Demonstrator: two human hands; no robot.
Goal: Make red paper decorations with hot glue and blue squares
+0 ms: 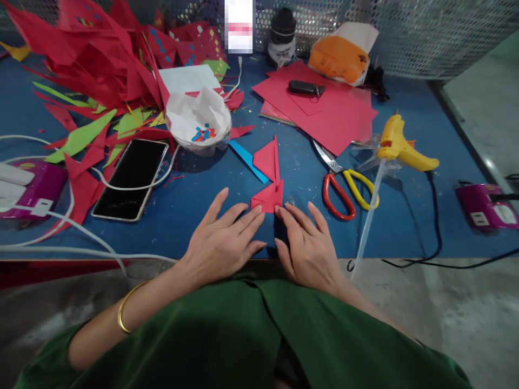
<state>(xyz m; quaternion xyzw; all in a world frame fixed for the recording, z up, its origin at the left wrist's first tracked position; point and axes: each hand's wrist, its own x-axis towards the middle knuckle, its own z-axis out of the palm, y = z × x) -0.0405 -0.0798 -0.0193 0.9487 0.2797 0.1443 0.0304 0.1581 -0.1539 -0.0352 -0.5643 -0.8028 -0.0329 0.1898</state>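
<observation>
A small folded piece of red paper (268, 196) lies flat near the table's front edge. My left hand (221, 235) rests with fingers spread, its fingertips pressing the paper's lower left corner. On the lower right corner are the fingertips of my right hand (306, 240), also spread. Just beyond lies another folded red paper piece (265, 160), touching or overlapping the first. A blue paper strip (248, 162) sits slantwise beside it. To the right, scissors (335, 178) with one red and one yellow handle lie partly under stacked red paper sheets (344, 116).
A yellow glue gun (405, 146) with a long glue stick stands at right, its cord trailing over the edge. At left are a phone (132, 178), white cables, a purple power block (36, 186) and heaped paper scraps (101, 59). A lined bowl (198, 119) holds tiny coloured bits.
</observation>
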